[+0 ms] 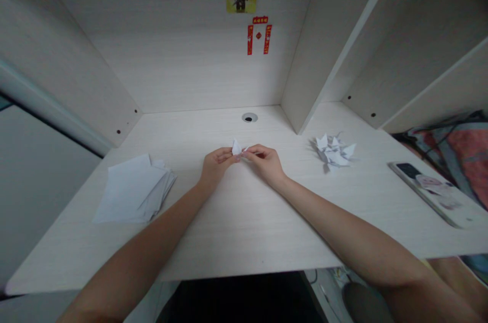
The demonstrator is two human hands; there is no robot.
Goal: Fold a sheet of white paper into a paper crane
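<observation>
A small folded white paper piece (pixel 237 148) sits between my two hands above the middle of the pale wooden desk (pixel 244 221). My left hand (pixel 216 163) pinches its left side with closed fingers. From the right, my right hand (pixel 265 161) grips the same piece, fingers curled round its edge. Both hands rest low on the desk surface, touching each other at the fingertips.
A stack of white paper sheets (pixel 133 190) lies at the left. A heap of folded paper shapes (pixel 334 152) sits at the right, near a shelf divider (pixel 305 59). A phone (pixel 430 186) lies at the right edge. A cable hole (pixel 249 118) is behind my hands.
</observation>
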